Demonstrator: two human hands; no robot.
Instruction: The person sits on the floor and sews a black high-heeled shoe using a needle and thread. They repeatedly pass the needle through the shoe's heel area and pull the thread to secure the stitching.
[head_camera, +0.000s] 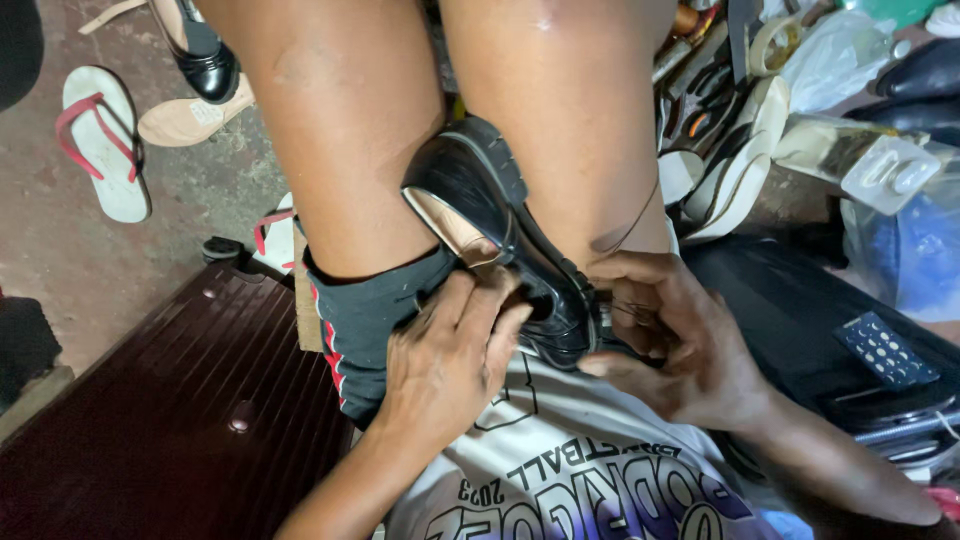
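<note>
Between the 2 bare thighs, clamped heel-up: 1 black shoe (530, 270), treaded sole (495, 150) turned to the right, tan insole (450, 225) turned to the left. Sits just above the lap, toe end pointing down toward the shirt and buried between both hands.

Left hand (450, 365): laid against the opening side of the shoe, fingers close together and curled over the upper, pressing more than pinching. Heel of the palm resting on the black shorts (365, 310).

Right hand (680, 340): at the toe end on the sole side, fingers bent in narrow, thumb and forefinger nipped together on something thin. Looks like thread (630, 225), with 1 dark strand looping up across the right thigh. Can't make out a needle or awl, too hidden by the fingers.

Progress, going by this alone: reads as hand-stitching along the sole edge, somewhere in the middle of it. Upper and sole sitting together cleanly along the heel and side, no gap showing there. Toe end covered up, so no telling how much of that seam is closed. Loose strand hanging free, so probably not tied off or trimmed yet.

Around all that: dark red ribbed case (200, 400) at the left, white flip-flop (100, 140) with a red strap on the floor, heap of soles (730, 170) at the right.
</note>
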